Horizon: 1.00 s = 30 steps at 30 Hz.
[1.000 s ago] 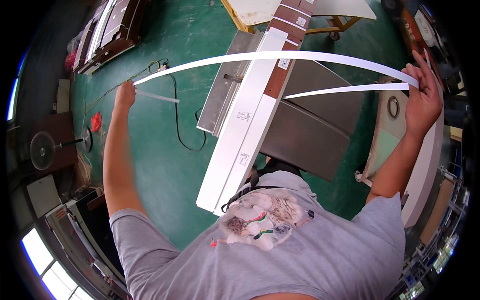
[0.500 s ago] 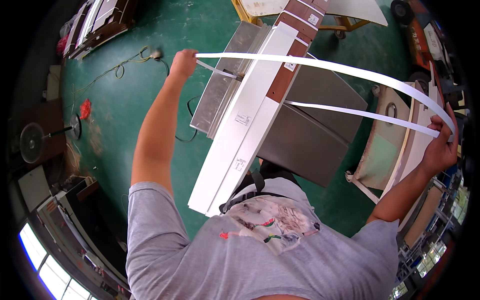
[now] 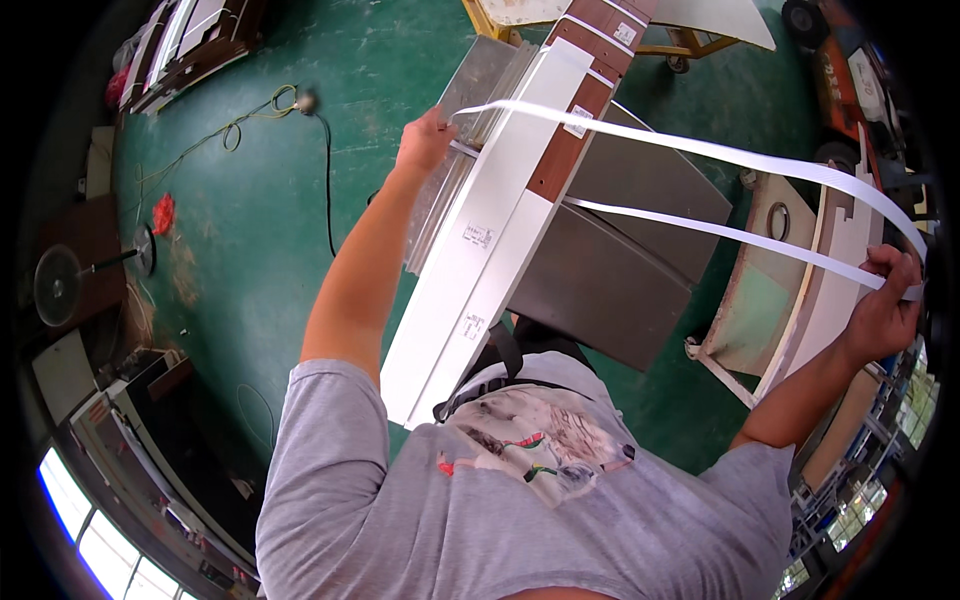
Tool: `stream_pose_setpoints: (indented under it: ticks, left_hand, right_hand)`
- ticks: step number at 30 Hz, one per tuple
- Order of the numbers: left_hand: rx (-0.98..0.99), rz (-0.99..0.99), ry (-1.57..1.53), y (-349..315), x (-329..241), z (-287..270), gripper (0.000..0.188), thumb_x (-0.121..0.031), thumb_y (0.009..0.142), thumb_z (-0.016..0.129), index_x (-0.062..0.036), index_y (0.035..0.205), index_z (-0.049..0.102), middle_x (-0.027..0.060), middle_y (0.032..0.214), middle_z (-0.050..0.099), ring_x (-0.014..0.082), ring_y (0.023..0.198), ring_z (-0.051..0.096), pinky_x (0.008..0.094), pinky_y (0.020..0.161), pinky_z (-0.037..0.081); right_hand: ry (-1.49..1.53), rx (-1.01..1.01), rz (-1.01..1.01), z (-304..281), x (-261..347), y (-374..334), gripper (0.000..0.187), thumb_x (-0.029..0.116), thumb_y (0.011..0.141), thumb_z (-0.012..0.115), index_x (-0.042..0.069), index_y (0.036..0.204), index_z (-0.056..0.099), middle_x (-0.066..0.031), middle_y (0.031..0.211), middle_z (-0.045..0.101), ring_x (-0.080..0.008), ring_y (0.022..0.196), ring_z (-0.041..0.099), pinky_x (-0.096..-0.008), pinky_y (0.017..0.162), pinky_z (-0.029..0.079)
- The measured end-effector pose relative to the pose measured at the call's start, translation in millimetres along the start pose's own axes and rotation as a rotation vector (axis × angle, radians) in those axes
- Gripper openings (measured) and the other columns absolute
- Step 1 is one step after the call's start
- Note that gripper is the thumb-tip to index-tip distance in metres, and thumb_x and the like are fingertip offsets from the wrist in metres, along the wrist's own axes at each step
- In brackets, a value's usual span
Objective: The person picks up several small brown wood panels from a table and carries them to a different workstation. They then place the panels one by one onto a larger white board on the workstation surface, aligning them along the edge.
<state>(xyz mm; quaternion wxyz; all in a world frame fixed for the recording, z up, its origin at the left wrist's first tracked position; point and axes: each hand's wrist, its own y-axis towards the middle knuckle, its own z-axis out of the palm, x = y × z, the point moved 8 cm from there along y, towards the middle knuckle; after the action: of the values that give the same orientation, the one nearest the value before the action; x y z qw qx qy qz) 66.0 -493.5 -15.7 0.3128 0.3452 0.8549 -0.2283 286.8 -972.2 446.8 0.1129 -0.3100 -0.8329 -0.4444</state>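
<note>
A long stack of white boards [image 3: 500,170] and red-brown boards [image 3: 560,155] lies slantwise in front of me across a machine with grey metal top plates [image 3: 605,285]. My left hand [image 3: 426,142] is closed on one end of a white packing strap [image 3: 700,148], just left of the stack. From there the strap arcs over the boards to the far right. My right hand [image 3: 885,305] pinches it there, and a lower length runs back to the right side of the stack. White labels are stuck on the boards.
A wheeled yellow-framed table [image 3: 690,48] supports the far end. At right stand a worn wooden cart [image 3: 765,260] and an orange wheeled vehicle [image 3: 840,80]. On the green floor at left are a cable [image 3: 328,190], a fan [image 3: 62,285] and a red bundle [image 3: 164,214]. More bundled boards [image 3: 195,50] lie far left.
My left hand has moved right and slightly down with the strap end, close to the stack's left edge. My right hand has lowered a little, and the upper strap length hangs looser.
</note>
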Motion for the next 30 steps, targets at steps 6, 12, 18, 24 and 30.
stream_pose_setpoints:
  ticks: [6,12,18,24,30]
  left_hand:
    - [-0.123,-0.198,0.187,-226,31,-11,0.087,-0.041,0.095,0.063,0.0041,0.155,0.019,0.0243,0.161,0.023,0.0401,0.149,0.023,0.0534,0.122,0.016]
    - [-0.031,-0.251,0.270,-365,69,12,0.062,-0.036,0.096,0.059,-0.0055,0.146,0.041,0.0152,0.147,0.049,0.0338,0.132,0.048,0.0470,0.107,0.039]
    - [-0.202,-0.199,0.297,-369,76,12,0.048,-0.032,0.095,0.060,-0.0086,0.136,0.052,0.0096,0.136,0.059,0.0313,0.120,0.056,0.0442,0.099,0.045]
    - [-0.209,-0.207,0.252,-360,79,9,0.047,-0.032,0.094,0.061,-0.0089,0.134,0.053,0.0088,0.136,0.059,0.0306,0.120,0.056,0.0433,0.099,0.045]
    - [-0.167,-0.226,0.239,-360,80,11,0.055,-0.035,0.091,0.065,-0.0087,0.137,0.051,0.0098,0.138,0.058,0.0305,0.122,0.055,0.0435,0.101,0.045]
  right_hand:
    - [0.027,0.023,-0.102,22,41,11,0.021,0.004,0.102,0.058,-0.012,0.111,0.068,-0.0074,0.077,0.064,-0.0082,0.063,0.050,-0.0233,0.064,0.046]
    - [0.131,0.156,-0.078,103,97,21,0.023,0.002,0.097,0.064,-0.004,0.119,0.070,0.0004,0.078,0.062,-0.0035,0.065,0.046,-0.0187,0.058,0.035]
    - [0.227,0.448,0.002,202,129,-1,0.012,0.002,0.091,0.071,-0.001,0.102,0.071,0.0060,0.072,0.057,-0.0011,0.064,0.046,-0.0182,0.057,0.036]
    - [0.169,0.724,-0.037,283,153,-37,0.012,0.010,0.085,0.075,0.001,0.089,0.069,-0.0009,0.062,0.059,-0.0056,0.055,0.048,-0.0232,0.052,0.040]
    - [0.080,0.872,-0.094,382,141,-84,0.021,0.022,0.084,0.074,0.002,0.089,0.068,-0.0073,0.067,0.065,-0.0196,0.060,0.060,-0.0329,0.058,0.047]
